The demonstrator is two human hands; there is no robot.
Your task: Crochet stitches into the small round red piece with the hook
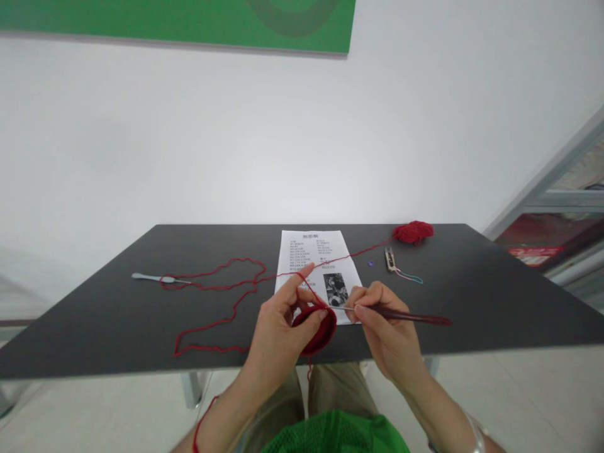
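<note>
My left hand pinches a round red crochet piece between thumb and fingers, near the table's front edge. Its index finger points up with red yarn running over it. My right hand grips a crochet hook with a dark red handle. The hook's thin metal shaft points left, and its tip meets the upper edge of the red piece. Whether a loop sits on the tip is too small to tell. A short yarn tail hangs below the piece.
A printed sheet lies under my hands on the dark table. Behind right are a red yarn ball, small thread snips and a purple ring. A grey hook lies left among loose yarn.
</note>
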